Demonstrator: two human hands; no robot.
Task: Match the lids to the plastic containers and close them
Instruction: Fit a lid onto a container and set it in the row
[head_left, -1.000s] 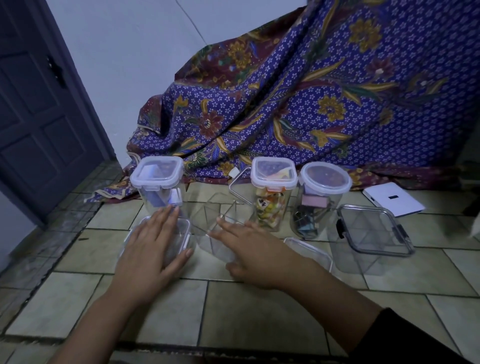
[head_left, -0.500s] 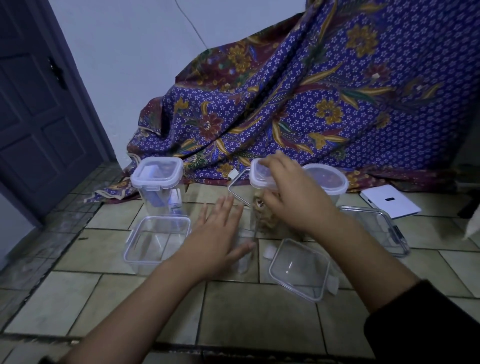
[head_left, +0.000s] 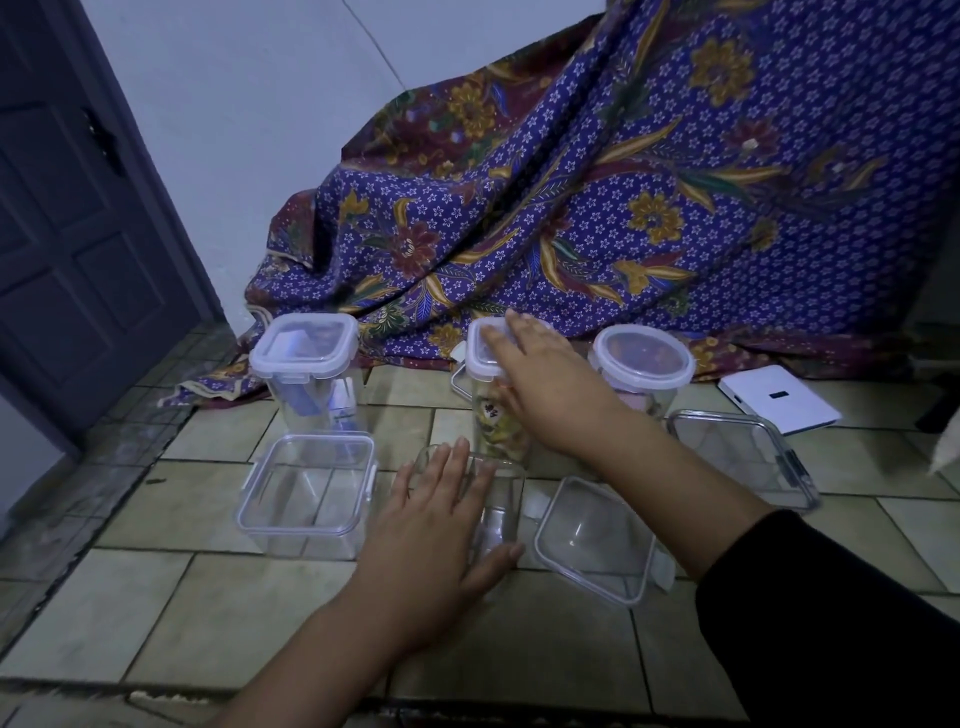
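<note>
R hand (head_left: 540, 384) moved onto lid (head_left: 480, 349) (flat).

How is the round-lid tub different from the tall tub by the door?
The round-lid tub has a circular lid; the tall tub by the door has a square lid with clip flaps. The round-lid tub holds reddish things; the tall tub holds something blue. Both are clear plastic, closed and upright on the tiles.

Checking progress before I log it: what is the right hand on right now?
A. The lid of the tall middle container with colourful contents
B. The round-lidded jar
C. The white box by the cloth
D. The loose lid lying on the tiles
A: the right hand lies across the white lid of the tall middle container, fingers spread over its top.
</note>
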